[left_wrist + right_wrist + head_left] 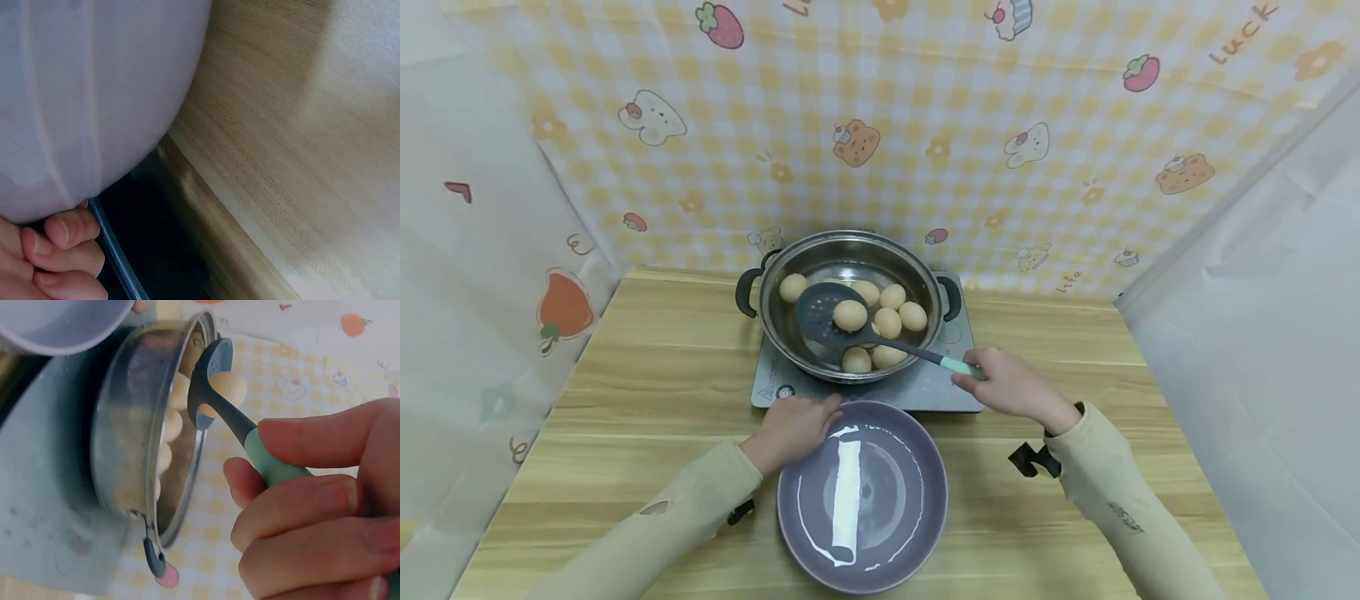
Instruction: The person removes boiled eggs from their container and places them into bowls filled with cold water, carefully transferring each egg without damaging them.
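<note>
My right hand (1009,382) grips the mint-green handle of a dark slotted spoon (822,315). One egg (850,316) rests in the spoon's bowl, held over a steel pot (850,377). Several more brown eggs (913,317) sit in the pot, some partly behind the spoon. At the upper left edge of a purple-grey plate (925,500) is my left hand (792,432). Its fingers (75,256) curl against the plate's rim in the left wrist view; the thumb is not clear there. In the right wrist view, the egg (229,389) lies against the spoon.
The pot stands on a flat grey cooktop (943,398), with black side handles (952,298) sticking out. Beneath is a wood-grain table (647,358). A yellow checked cloth (880,100) covers the wall behind, and white sheets (1262,275) hang at both sides.
</note>
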Demonstrator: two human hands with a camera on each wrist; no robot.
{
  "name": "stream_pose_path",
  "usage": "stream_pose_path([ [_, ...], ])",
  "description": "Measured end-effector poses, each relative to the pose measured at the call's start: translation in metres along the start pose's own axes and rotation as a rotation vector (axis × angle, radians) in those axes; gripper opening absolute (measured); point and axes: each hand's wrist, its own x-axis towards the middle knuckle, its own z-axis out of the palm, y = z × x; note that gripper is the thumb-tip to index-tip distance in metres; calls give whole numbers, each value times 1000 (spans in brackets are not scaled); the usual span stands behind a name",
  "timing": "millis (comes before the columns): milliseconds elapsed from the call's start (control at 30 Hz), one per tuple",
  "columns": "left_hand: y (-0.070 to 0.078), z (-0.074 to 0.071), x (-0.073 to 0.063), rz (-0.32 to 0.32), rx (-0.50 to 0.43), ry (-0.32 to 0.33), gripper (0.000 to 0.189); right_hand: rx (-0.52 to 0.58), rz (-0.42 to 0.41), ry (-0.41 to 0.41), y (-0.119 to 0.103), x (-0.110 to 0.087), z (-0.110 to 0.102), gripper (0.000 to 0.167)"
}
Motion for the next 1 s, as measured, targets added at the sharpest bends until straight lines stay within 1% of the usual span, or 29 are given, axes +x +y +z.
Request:
stream_pose_path([
  [167, 1, 0, -2, 4, -7, -2, 19, -28, 37, -10, 3, -12, -6, 20],
  [400, 1, 0, -2, 9, 0, 13, 19, -84, 50, 8, 2, -38, -11, 17],
  [533, 0, 0, -2, 8, -1, 16, 18, -96, 64, 17, 1, -54, -14, 20],
  [633, 0, 0, -2, 9, -1, 19, 17, -101, 56, 33, 1, -64, -17, 21],
  [900, 0, 1, -1, 18, 5, 68, 15, -164, 46, 97, 5, -87, -17, 33],
  [1000, 0, 1, -1, 16, 4, 74, 15, -166, 65, 105, 5, -95, -15, 31],
])
